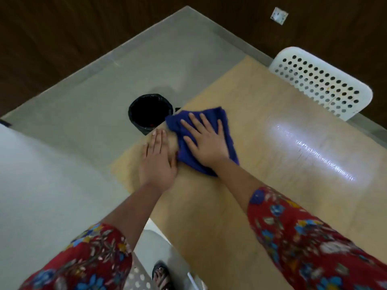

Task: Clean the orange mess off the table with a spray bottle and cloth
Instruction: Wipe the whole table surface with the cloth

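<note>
A dark blue cloth (211, 118) lies on the light wooden table (261, 126) near its left edge. My right hand (204, 141) presses flat on the cloth with fingers spread. My left hand (157, 160) lies flat on the table right beside the cloth, at the table's edge, fingers straight and together. No orange mess shows on the visible tabletop, and no spray bottle is in view. A wet, shiny streak (314, 151) runs across the table to the right of the cloth.
A black bin (149, 113) with a liner stands on the grey floor just beyond the table's left edge. A white perforated chair (322, 84) sits at the far right side. Another white perforated chair (138, 277) and a sandalled foot (161, 275) are below me.
</note>
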